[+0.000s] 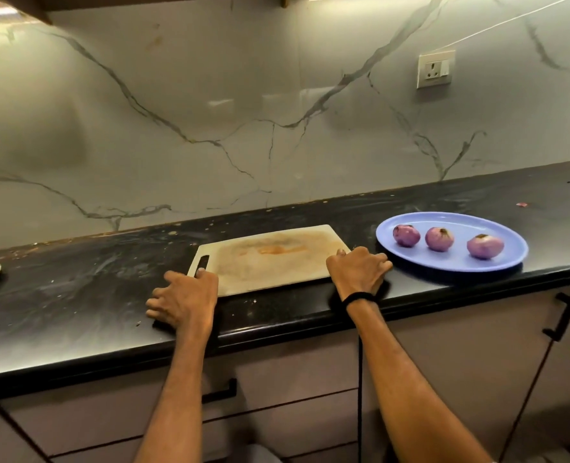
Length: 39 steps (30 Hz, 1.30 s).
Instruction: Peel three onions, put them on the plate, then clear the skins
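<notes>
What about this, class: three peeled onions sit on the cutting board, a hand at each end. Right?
No: the head view shows the onions on the blue plate; left hand and right hand do flank the cutting board.

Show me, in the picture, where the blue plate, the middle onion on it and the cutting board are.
blue plate (450, 261): head view, bare surface near its front rim.
middle onion (439, 239): head view, centre of its peeled body.
cutting board (270, 264): head view, bare stained middle.
</notes>
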Tool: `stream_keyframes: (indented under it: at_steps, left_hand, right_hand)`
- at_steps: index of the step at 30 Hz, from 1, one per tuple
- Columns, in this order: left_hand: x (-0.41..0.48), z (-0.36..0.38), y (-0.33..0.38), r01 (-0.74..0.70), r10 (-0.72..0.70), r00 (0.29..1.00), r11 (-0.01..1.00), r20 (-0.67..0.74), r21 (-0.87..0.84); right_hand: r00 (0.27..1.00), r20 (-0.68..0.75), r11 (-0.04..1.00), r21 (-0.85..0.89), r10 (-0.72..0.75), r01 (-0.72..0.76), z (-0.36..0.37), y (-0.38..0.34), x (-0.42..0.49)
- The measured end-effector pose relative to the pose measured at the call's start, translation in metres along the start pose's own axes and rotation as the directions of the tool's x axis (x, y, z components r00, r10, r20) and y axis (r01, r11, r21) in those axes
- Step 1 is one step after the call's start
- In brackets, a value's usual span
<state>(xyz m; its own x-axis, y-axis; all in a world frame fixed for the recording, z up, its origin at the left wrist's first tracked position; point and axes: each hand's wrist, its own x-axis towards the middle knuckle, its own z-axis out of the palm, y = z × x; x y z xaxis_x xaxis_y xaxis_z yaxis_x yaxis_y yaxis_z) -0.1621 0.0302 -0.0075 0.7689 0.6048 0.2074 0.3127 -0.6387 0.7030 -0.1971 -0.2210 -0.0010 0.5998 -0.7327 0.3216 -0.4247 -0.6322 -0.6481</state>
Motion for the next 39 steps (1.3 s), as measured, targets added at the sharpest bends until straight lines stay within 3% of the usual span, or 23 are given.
stream_keyframes:
  at_steps: [4,8,14,17,20,23,26,28,32,36,39]
  left_hand:
    - [-0.008,0.001,-0.004,-0.075,0.079,0.991,0.996,-0.111,0.044]
    - [-0.013,0.000,-0.002,-0.188,0.196,0.972,0.980,-0.126,0.070]
    - [-0.022,0.002,0.006,-0.342,0.344,0.926,0.939,-0.155,0.040]
    - [-0.030,0.008,0.017,-0.366,0.361,0.924,0.930,-0.130,-0.018]
    - [-0.042,0.019,0.041,-0.433,0.431,0.901,0.897,-0.051,-0.083]
    - [-0.059,0.036,0.076,-0.559,0.570,0.821,0.813,0.034,-0.163]
    - [-0.086,0.056,0.123,-0.662,0.705,0.695,0.705,0.144,-0.256]
    - [-0.106,0.073,0.156,-0.704,0.759,0.606,0.651,0.238,-0.284]
    - [-0.137,0.108,0.209,-0.729,0.756,0.497,0.630,0.427,-0.267]
    - [-0.158,0.135,0.236,-0.777,0.707,0.431,0.607,0.560,-0.168]
    - [-0.166,0.151,0.242,-0.793,0.696,0.407,0.591,0.591,-0.150]
  right_hand:
    - [1.000,-0.017,1.000,-0.007,-0.023,0.023,-0.007,0.003,-0.006]
    - [0.999,-0.007,0.999,0.010,-0.032,0.032,-0.012,0.003,-0.011]
    - [0.993,0.047,0.979,0.181,-0.108,0.098,-0.020,0.010,-0.007]
    - [0.993,0.045,0.971,0.222,-0.106,0.093,-0.034,0.019,0.004]
    - [0.985,0.079,0.979,0.148,-0.152,0.139,-0.049,0.034,0.026]
    - [0.986,-0.014,0.981,0.106,-0.164,0.165,-0.068,0.055,0.052]
    - [0.988,-0.118,0.992,0.056,-0.101,0.109,-0.088,0.081,0.081]
    - [0.991,-0.119,0.995,-0.085,-0.056,0.046,-0.098,0.103,0.103]
    - [0.994,0.106,0.940,-0.337,-0.013,0.048,-0.106,0.140,0.142]
    - [0.928,0.372,0.936,-0.318,-0.026,0.154,-0.100,0.157,0.167]
    - [0.918,0.385,0.907,-0.347,-0.094,0.238,-0.089,0.160,0.177]
